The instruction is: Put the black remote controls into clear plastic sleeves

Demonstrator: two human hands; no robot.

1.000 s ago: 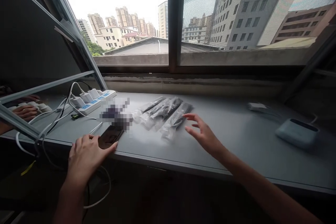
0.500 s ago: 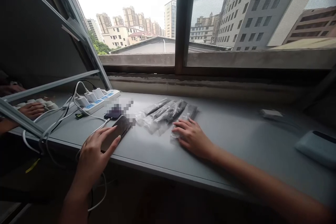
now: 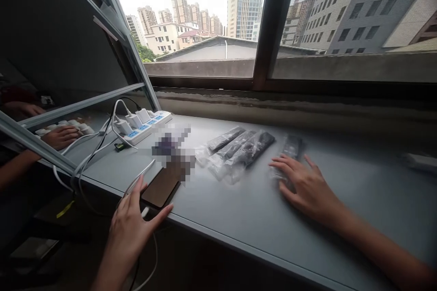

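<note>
My left hand (image 3: pixel 131 223) is at the front edge of the table, fingers and thumb spread apart around the near end of a dark, flat, phone-like slab (image 3: pixel 162 186). Whether it touches the slab I cannot tell. The slab's far end is pixelated. Further right, my right hand (image 3: pixel 307 186) has its fingers over a dark item in a clear plastic bag (image 3: pixel 292 145), pressed to the table; the hand covers its near part. Several similar bagged dark items (image 3: pixel 239 148) lie side by side to its left, apart from it.
A white power strip (image 3: pixel 150 127) with several chargers and cables stands at the back left. A slanted metal frame (image 3: pixel 112 95) rises there; beyond it a co-worker's hand (image 3: pixel 61 136) rests near white objects. A window ledge (image 3: pixel 211 102) runs behind the grey table (image 3: pixel 232 209).
The view has swung left. My right hand has drawn one bagged item rightward, away from the others. The slab near my left hand shows more of its face.
</note>
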